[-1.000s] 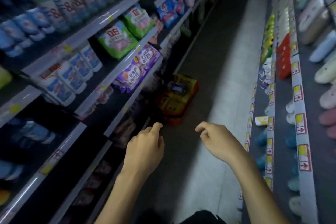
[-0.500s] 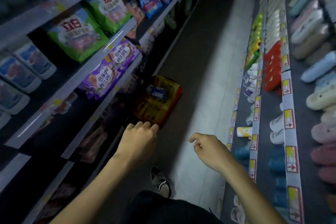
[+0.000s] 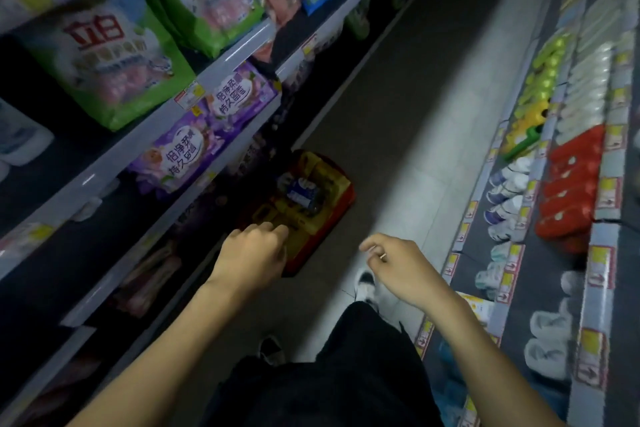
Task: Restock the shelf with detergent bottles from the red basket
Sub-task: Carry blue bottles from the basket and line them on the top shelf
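Head view, looking down a dim shop aisle. The red basket (image 3: 341, 208) sits on the floor at the centre of the frame, against the foot of the left shelving. It holds yellow detergent bottles (image 3: 322, 170), with 1 dark item with a blue label (image 3: 301, 192) lying on top.

The left hand (image 3: 251, 253) reaches in from the lower left. Its fingers are curled under into a loose fist and nothing shows in its grasp. It overlaps the basket's near corner, and whether it touches the basket cannot be told. The right hand (image 3: 398, 263) hangs just right of centre, apart from the basket, fingers loosely bent and holding nothing.

Green bags (image 3: 110, 62) fill a shelf at upper left, with purple bags (image 3: 207, 128) on the shelf below. Along the right edge are red packs (image 3: 571, 191) and yellow-green bottles (image 3: 540, 87). Black trousers and a white shoe (image 3: 367, 284) show at the bottom
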